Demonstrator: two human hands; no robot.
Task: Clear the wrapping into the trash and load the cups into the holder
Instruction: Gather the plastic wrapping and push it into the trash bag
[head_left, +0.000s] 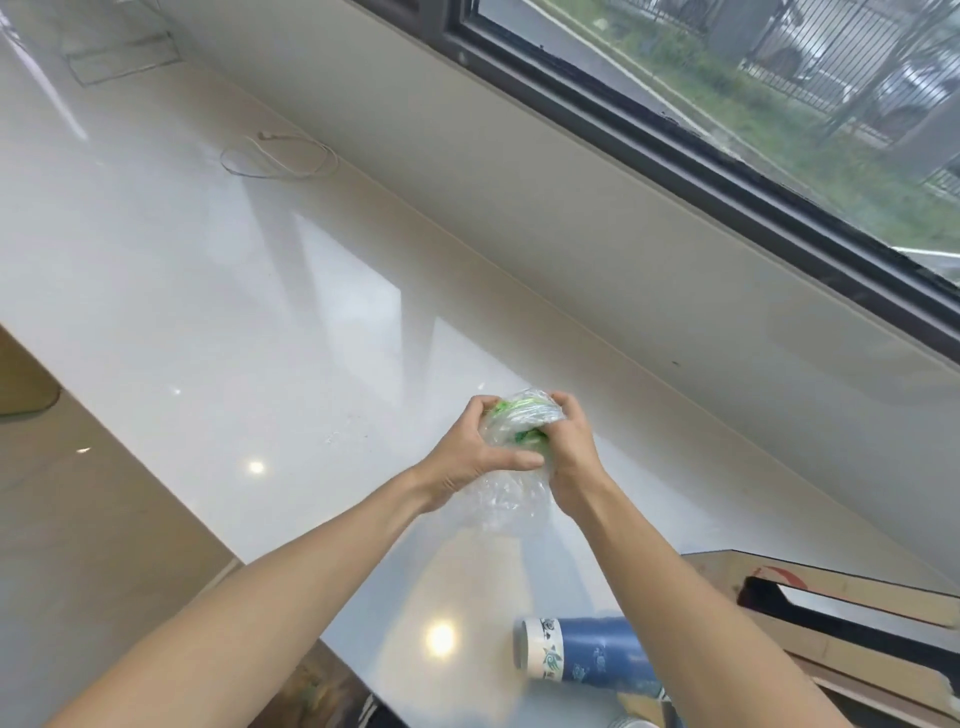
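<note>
Blue patterned cup stack (587, 652) lies on its side on the white surface (208, 312), near edge. Both forearms reach forward; left hand (470, 457) and right hand (569, 449) have fingers curled tight around crumpled clear plastic wrapping (519, 415), held above the surface. White cable (278, 156) coiled farther back.

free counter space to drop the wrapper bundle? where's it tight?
Both hands, left hand and right hand, grip the plastic wrapping. Bare counter runs from them out to the white cable. Crowded near right: stacked cups lying beside the wooden holder.
</note>
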